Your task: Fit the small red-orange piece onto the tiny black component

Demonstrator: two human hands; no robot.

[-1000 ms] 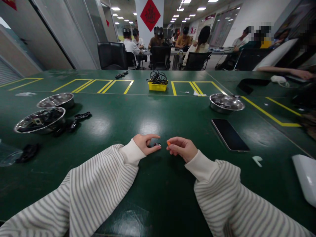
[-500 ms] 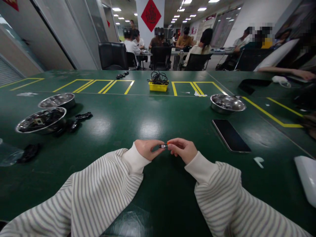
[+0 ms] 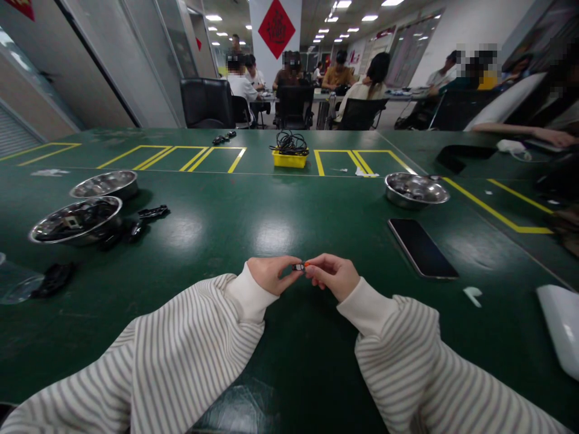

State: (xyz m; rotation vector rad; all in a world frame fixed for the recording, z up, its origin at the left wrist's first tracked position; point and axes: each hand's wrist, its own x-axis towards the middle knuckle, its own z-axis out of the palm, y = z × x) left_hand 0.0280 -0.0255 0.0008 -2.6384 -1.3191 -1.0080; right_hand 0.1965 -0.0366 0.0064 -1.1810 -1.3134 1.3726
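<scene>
Between thumb and fingers, my left hand [image 3: 272,273] pinches a small black-and-silver part [image 3: 297,267], too small to name more closely. My right hand [image 3: 333,274] meets it from the right, its thumb and forefinger closed on a tiny orange piece [image 3: 307,264]. The two pieces touch or nearly touch; fingertips hide the join. Both hands are held over the green table [image 3: 289,337], close together. To the right of my right hand lies a dark-screened phone [image 3: 421,248].
On the left, a steel bowl [image 3: 45,236] holds dark parts, with another steel bowl [image 3: 81,191] behind it and black parts [image 3: 154,211] beside. A third steel bowl [image 3: 418,201] stands at right. A yellow bin [image 3: 290,159] with black cables is at the back. A white earbud [image 3: 473,295] lies right.
My right hand has shifted very slightly left, towards the left hand. Both hands keep their pinch on the small pieces.
</scene>
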